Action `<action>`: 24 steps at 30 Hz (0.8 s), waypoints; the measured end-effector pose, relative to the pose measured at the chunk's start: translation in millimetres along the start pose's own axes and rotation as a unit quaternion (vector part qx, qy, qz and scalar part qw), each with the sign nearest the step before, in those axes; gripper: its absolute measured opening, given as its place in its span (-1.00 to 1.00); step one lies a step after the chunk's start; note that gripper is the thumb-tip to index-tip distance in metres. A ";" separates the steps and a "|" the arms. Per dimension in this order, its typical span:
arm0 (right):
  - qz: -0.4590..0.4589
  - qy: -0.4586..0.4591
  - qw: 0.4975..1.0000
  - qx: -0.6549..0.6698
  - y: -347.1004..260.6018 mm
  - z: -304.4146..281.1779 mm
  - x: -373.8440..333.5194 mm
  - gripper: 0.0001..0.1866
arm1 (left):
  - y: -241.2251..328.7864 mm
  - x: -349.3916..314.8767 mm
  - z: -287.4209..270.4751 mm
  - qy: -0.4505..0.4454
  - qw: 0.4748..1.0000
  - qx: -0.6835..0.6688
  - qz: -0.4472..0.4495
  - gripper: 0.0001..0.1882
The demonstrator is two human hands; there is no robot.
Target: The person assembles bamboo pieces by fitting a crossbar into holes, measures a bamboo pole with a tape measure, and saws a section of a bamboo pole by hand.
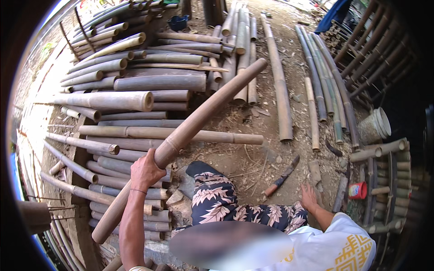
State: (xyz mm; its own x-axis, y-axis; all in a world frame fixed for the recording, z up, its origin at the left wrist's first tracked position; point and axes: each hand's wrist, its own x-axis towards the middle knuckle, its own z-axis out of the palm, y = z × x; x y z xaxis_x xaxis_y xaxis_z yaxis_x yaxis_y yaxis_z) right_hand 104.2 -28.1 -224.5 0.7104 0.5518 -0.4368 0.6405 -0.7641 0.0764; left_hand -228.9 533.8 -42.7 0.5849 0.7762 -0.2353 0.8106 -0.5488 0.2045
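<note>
My left hand [147, 169] is wrapped round a thick brown bamboo pole [203, 124]. The pole slants across the view, its upper end to the far right and its lower end beside my left forearm. My right hand [309, 198] is low by the ground to the right of my knee, with its fingers stretched out and nothing seen in them. Just beyond it lies a short flat piece of bamboo or wood [315, 171]. A machete [282, 177] with a dark blade and an orange-brown handle lies on the dirt between my knee and that hand.
Stacked bamboo poles [158, 83] fill the left side. Long poles [276, 86] lie ahead and to the right. A white bucket [376, 125], a red container [357, 190] and a bamboo rack [384, 189] stand at the right. A dark blue basin [178, 22] sits far back.
</note>
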 end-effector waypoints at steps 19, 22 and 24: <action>0.473 0.172 0.849 0.161 337.4 -1.2 -355.5 -0.02 | 253.5 30.2 157.5 -0.042 0.976 -0.082 0.199 -0.33; 0.356 0.300 0.878 0.111 358.9 -71.6 -281.6 -0.21 | 302.5 17.4 201.7 -0.056 0.963 -0.054 0.260 -0.40; 0.250 0.317 0.903 0.145 330.3 -93.5 -192.7 -0.23 | 319.9 14.4 229.7 -0.052 0.958 -0.039 0.280 -0.49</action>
State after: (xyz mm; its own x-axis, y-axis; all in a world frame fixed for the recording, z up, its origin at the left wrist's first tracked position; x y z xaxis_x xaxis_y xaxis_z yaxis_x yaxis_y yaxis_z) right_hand 206.1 -355.6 -31.3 0.9727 0.1234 0.1963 0.1551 -0.9756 -0.1553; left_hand 45.6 298.2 -198.9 0.9307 0.3286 -0.1609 0.3658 -0.8425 0.3955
